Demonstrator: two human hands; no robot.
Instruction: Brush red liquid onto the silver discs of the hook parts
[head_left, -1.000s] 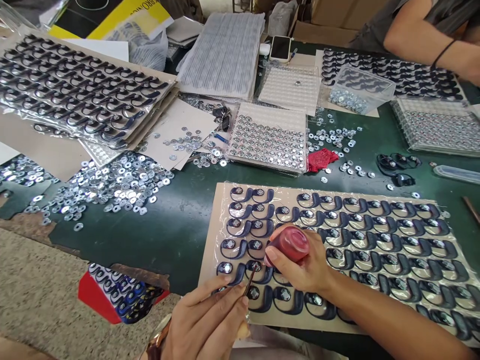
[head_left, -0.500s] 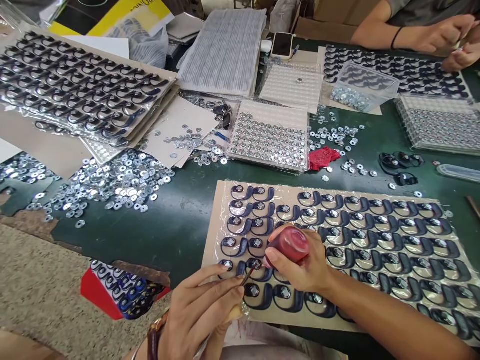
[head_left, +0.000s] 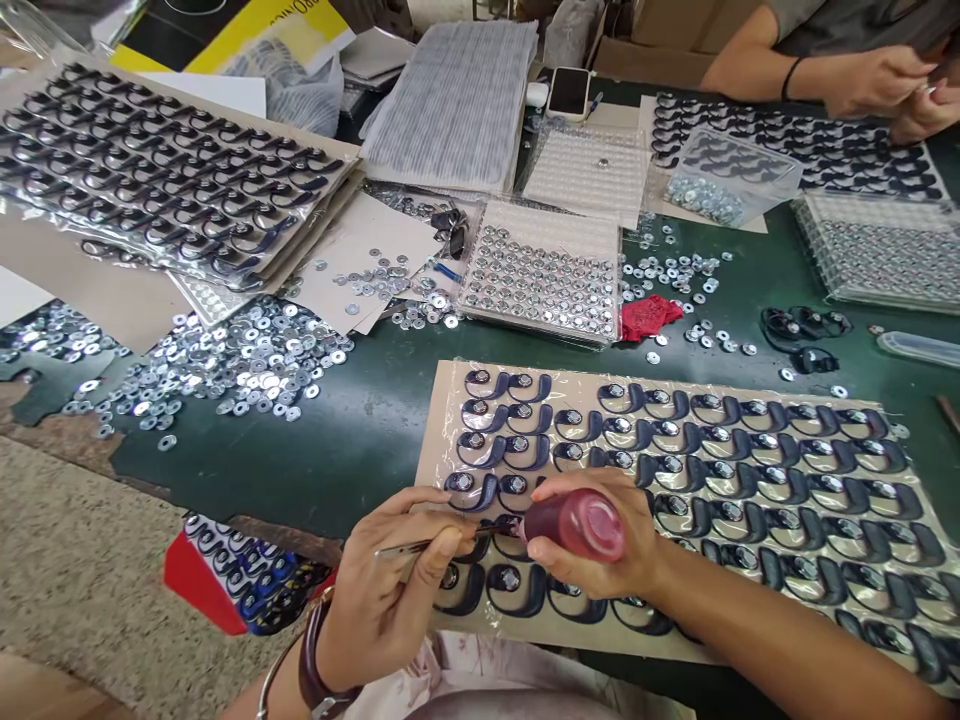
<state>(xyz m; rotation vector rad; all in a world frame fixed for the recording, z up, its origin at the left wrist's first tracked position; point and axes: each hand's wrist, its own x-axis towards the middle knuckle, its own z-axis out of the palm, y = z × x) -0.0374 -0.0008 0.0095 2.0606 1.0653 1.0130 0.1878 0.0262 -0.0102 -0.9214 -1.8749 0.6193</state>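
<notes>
My right hand [head_left: 611,555] is wrapped around a small red bottle [head_left: 576,522], tipped on its side with its mouth pointing left. My left hand [head_left: 394,590] pinches a thin metal stick [head_left: 442,542] held level, its tip at the bottle's mouth. Both hands hover over the near left part of a cardboard sheet [head_left: 442,420] covered in clear film and lined with rows of dark ear-hook parts [head_left: 750,470], each with a small metal disc. A watch is on my left wrist.
Loose metal washers [head_left: 240,365] lie scattered on the green table. A clear tray of discs [head_left: 540,275] stands behind the sheet, a red rag [head_left: 646,316] beside it. Stacked sheets of hooks [head_left: 165,170] lie far left. Another person's hands [head_left: 885,80] work at the far right.
My left hand turned the stick from pointing down at a hook to lying level, tip at the bottle's mouth. My right hand tipped the bottle lower and moved it slightly nearer.
</notes>
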